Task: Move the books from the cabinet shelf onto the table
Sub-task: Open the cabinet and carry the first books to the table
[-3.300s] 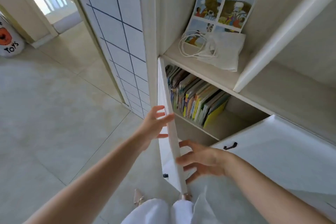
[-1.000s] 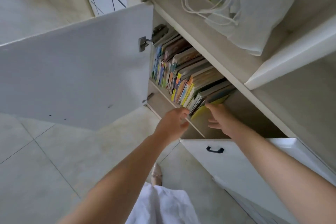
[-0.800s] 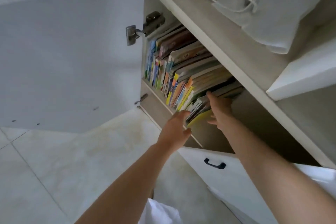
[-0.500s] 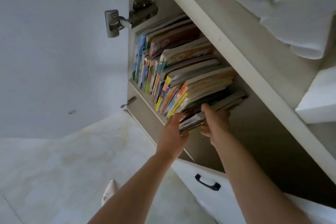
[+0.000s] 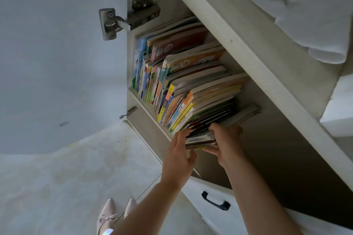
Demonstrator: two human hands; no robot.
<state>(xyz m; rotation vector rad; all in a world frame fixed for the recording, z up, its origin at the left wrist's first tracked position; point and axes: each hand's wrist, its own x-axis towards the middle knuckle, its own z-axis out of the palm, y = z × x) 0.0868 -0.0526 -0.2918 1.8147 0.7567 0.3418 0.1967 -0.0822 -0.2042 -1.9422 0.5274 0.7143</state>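
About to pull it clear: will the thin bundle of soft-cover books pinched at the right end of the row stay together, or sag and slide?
The bundle of thin soft-cover books will probably flex, with both hands only near its front edge. Glossy covers may slide apart. The leaning row of colourful books beside it may tip further right.
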